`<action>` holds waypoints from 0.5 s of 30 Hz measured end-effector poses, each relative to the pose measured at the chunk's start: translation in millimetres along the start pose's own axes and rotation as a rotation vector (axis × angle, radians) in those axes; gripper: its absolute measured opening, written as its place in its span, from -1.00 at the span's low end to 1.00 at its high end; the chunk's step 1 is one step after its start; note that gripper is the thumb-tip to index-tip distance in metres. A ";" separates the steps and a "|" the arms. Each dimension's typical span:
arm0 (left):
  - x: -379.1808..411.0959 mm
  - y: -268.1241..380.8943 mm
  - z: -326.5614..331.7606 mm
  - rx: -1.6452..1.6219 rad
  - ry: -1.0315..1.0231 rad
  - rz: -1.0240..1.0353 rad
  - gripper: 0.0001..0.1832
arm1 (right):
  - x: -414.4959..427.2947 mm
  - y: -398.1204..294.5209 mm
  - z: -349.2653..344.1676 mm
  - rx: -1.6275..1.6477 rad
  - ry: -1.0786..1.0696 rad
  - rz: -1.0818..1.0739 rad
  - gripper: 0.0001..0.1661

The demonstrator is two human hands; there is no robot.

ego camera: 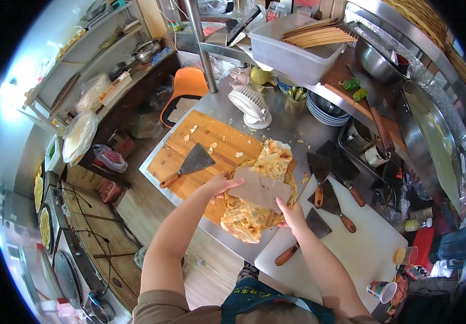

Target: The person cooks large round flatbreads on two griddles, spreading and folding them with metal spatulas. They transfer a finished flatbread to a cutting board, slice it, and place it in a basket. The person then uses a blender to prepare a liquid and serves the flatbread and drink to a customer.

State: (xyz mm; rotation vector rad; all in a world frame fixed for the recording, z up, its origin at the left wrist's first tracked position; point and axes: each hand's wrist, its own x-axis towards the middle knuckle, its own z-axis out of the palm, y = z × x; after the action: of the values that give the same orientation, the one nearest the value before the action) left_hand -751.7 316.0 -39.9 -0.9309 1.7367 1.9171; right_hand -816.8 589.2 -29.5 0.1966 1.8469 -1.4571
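Note:
Both of my hands grip a round woven basket by its sides, at the near edge of a wooden cutting board. Browned flatbread fills the basket and sticks out beyond its rim at both ends. Across the middle lies a brown paper or card sheet, hiding part of the bread. My left hand has its thumb on the sheet's left end. The thumb of my right hand presses the sheet's right end, and the fingers of both hands are partly hidden at the rim.
A wide scraper and crumbs lie on the wooden board. Several more scrapers rest on and around a white cutting board. Behind stand a small fan and stacked bowls. A raised shelf holds a plastic bin.

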 end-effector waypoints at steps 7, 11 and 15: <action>-41.5 20.5 22.8 -0.348 0.014 0.083 0.00 | 12.5 4.8 7.0 -0.173 0.203 -0.360 -0.28; -53.8 1.2 36.3 -0.443 -0.074 0.140 -0.18 | -26.3 -30.9 -6.3 -0.300 0.245 -0.378 -0.24; -99.8 41.2 86.1 -0.261 0.023 0.036 -0.43 | -58.6 -33.0 -43.5 -0.269 0.355 -0.433 -0.17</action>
State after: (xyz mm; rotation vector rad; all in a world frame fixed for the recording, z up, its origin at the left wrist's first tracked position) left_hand -727.8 408.2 60.1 -1.0200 1.5491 2.2028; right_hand -814.0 635.5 35.8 -0.0914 2.4694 -1.5016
